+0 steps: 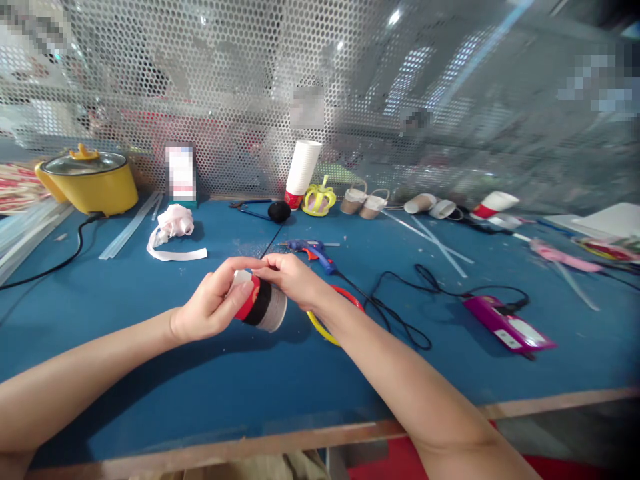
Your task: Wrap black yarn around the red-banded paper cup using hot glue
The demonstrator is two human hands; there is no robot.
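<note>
A paper cup (pixel 243 308) lies tilted on its side above the blue table, its base end red and a black yarn band wound around its middle. My left hand (pixel 215 303) is closed around the red end, with the pale end pointing right. My right hand (pixel 295 277) pinches at the top of the black band, its fingertips meeting those of my left hand. From a ball of black yarn (pixel 279 212) behind, a thin black strand runs down to these fingers. Just beyond lies a blue glue gun (pixel 306 247); a yellow and red ring (pixel 320 328) is partly under my right forearm.
A yellow electric pot (pixel 93 183), crumpled white ribbon (pixel 175 221) and phone (pixel 181 173) stand left. Stacked paper cups (pixel 303 167), a yellow crown-shaped piece (pixel 319 199) and small baskets (pixel 353 199) line the mesh panel. Right lie a cable (pixel 400 323) and purple power strip (pixel 507 325).
</note>
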